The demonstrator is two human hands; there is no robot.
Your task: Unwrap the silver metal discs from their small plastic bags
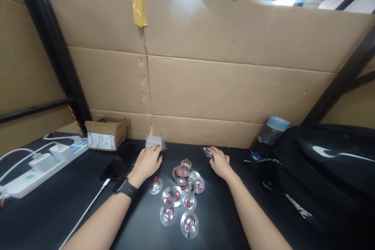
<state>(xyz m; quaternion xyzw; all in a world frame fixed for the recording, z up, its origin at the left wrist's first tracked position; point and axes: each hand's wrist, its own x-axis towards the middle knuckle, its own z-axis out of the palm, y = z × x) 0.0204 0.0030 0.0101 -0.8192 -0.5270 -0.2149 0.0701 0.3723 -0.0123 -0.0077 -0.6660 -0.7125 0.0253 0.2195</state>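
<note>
Several small silver metal discs with red centre pins [183,193] lie in a cluster on the black table [52,211] between my forearms. My left hand [148,161], with a black watch on its wrist, is closed on a small clear plastic bag [154,141] at the foot of the cardboard wall. My right hand [219,161] is curled, pinching one silver disc [208,152] at its fingertips, just beyond the cluster.
A tall cardboard wall [205,66] closes off the back. A black phone [120,160] with a white cable, a small open cardboard box [107,133] and a white power strip [43,162] lie left. A blue-lidded bottle [269,136] and a black bag [322,179] fill the right.
</note>
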